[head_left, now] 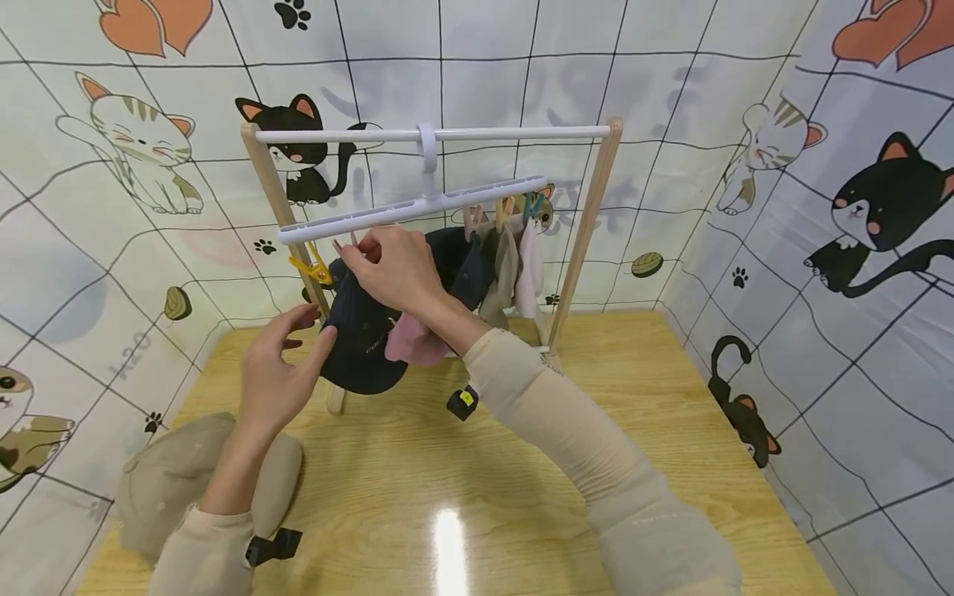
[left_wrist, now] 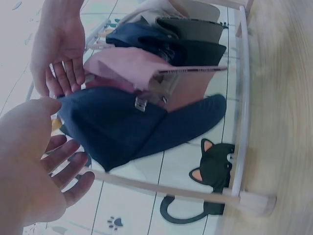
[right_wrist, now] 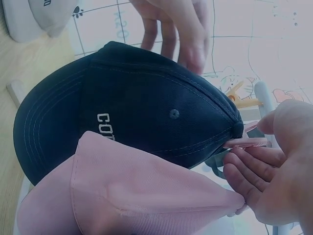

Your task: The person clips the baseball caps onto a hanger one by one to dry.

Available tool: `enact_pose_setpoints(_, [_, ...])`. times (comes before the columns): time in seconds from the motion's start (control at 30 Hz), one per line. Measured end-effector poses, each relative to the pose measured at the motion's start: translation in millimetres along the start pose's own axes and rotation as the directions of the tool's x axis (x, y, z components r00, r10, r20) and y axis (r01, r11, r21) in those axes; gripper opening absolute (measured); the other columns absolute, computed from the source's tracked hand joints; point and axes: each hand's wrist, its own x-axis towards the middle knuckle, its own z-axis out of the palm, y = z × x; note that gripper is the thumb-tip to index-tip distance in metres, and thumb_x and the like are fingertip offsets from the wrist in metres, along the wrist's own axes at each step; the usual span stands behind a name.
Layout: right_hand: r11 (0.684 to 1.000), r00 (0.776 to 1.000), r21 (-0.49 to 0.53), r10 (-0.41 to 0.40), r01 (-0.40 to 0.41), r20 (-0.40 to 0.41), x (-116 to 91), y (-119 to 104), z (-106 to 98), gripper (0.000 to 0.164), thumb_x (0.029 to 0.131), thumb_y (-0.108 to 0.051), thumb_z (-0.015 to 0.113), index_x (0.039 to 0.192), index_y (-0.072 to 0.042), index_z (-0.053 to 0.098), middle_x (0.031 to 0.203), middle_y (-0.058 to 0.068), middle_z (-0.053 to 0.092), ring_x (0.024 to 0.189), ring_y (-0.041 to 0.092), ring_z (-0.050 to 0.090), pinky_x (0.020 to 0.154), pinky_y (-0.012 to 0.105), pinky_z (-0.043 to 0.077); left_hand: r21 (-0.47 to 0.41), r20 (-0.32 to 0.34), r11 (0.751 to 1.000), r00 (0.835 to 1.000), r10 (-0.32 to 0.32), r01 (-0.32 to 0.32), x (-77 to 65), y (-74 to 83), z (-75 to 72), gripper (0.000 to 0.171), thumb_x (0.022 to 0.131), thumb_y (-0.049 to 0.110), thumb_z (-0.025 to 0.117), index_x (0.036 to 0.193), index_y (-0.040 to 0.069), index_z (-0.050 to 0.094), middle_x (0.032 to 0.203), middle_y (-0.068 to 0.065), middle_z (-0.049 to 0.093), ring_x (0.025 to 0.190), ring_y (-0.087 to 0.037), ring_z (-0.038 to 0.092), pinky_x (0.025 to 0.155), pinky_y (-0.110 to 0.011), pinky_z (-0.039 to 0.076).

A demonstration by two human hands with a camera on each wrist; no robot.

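Observation:
A dark navy cap (head_left: 363, 331) with pale letters on its front hangs by its back edge, brim down, under the left part of a white hanger (head_left: 358, 222). At that edge my right hand (head_left: 398, 261) pinches a pink clothespin (right_wrist: 247, 142), thumb on one side and fingers on the other. Beside the cap's other side is my left hand (head_left: 279, 372), fingers loosely spread, fingertips close to the cloth. A pink cap (right_wrist: 132, 188) hangs directly beside the navy one. A yellow clothespin (head_left: 313, 266) is on the hanger's left end.
The hanger hooks over a white rail (head_left: 522, 133) on a wooden-legged rack (head_left: 592, 215), tilted down to the left. Further right hang another navy cap (head_left: 471, 277), a khaki cap (head_left: 507, 265) and a pale cloth item (head_left: 530, 265). A beige cap (head_left: 167, 480) lies on the table (head_left: 387, 513), front left.

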Motion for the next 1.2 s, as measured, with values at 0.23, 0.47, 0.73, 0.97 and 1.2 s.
enact_pose_setpoints(0.23, [1.0,1.0,-0.008,0.002,-0.002,0.02,1,-1,-2,0.034,0.113,-0.039,0.068,0.115,-0.011,0.087,0.106,0.003,0.083,0.099,0.017,0.075,0.081,0.026,0.055,0.063,0.002,0.998,1.0,-0.006,0.006,-9.8,-15.2,-21.0,0.042,0.104,0.013,0.08,0.144,0.003,0.073,0.136,-0.021,0.079,0.124,-0.029,0.07,0.097,-0.012,0.046])
enact_pose_setpoints(0.47, [1.0,0.999,-0.011,-0.002,0.002,0.039,1,0,-3,0.033,0.113,-0.036,0.066,0.12,-0.01,0.086,0.112,0.004,0.086,0.107,0.018,0.078,0.088,0.027,0.057,0.112,-0.016,0.994,1.0,-0.001,0.003,-20.6,-27.5,-42.4,0.041,0.103,0.012,0.082,0.142,0.003,0.075,0.136,-0.021,0.079,0.121,0.02,0.054,0.096,-0.007,0.043])
enact_pose_setpoints(0.73, [1.0,0.999,0.005,0.005,-0.005,0.04,0,1,-3,0.032,0.113,-0.034,0.066,0.121,-0.01,0.086,0.113,0.004,0.084,0.107,0.018,0.077,0.089,0.029,0.057,0.261,-0.034,0.947,0.982,-0.186,0.188,-34.0,-44.3,-69.2,0.045,0.108,0.027,0.077,0.149,0.008,0.072,0.144,-0.019,0.077,0.13,-0.041,0.068,0.089,-0.016,0.041])
enact_pose_setpoints(0.97, [1.0,0.999,0.02,0.001,-0.001,0.035,1,2,-2,0.031,0.113,-0.032,0.066,0.121,-0.011,0.086,0.112,0.004,0.084,0.104,0.016,0.078,0.086,0.026,0.056,0.364,-0.033,0.893,0.961,-0.273,0.266,-37.7,-64.8,-95.7,0.049,0.109,0.032,0.073,0.149,0.004,0.07,0.146,-0.024,0.074,0.134,-0.044,0.067,0.085,-0.017,0.036])
enact_pose_setpoints(1.2, [0.999,1.0,0.048,-0.023,0.022,0.011,0,4,-1,0.029,0.112,-0.031,0.066,0.117,-0.012,0.087,0.108,0.002,0.085,0.097,0.013,0.078,0.084,0.025,0.057,0.385,0.019,0.881,0.952,-0.305,0.274,-49.0,-81.4,-109.4,0.054,0.112,0.034,0.068,0.153,-0.001,0.065,0.147,-0.032,0.07,0.136,-0.053,0.063,0.099,-0.055,0.046])
